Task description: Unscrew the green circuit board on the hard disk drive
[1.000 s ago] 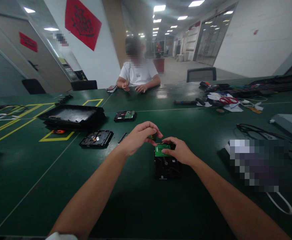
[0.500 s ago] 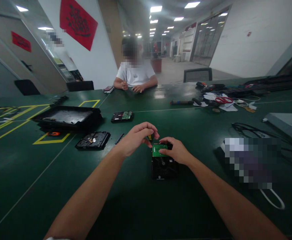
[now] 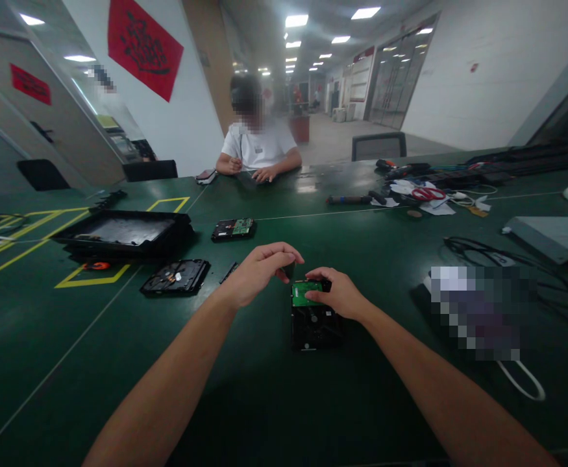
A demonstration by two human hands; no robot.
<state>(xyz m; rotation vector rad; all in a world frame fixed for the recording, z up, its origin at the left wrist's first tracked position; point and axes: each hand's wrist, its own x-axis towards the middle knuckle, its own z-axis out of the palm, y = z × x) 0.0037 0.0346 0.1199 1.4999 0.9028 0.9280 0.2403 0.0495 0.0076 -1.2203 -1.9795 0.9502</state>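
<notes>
A hard drive [image 3: 317, 331] with a green circuit board [image 3: 304, 293] lies on the dark green table in front of me. My right hand [image 3: 337, 292] grips the far end of the drive, its thumb across the board and its fingers at the far right edge. Just left of that end, my left hand [image 3: 267, 269] is raised with its fingers curled toward the thumb. A small dark patch shows between them; I cannot make out what it is.
To the left lie an opened hard drive [image 3: 175, 277], another drive [image 3: 233, 229] and a stacked black tray [image 3: 123, 230]. A phone-like blurred object [image 3: 476, 314], a grey box [image 3: 546, 239] and cables are at right. Across the table sits a person [image 3: 258, 146].
The view has shifted slightly. A yellow bit that showed beside my left fingers is no longer visible, and a dark patch shows there. My right hand stays on the drive.
</notes>
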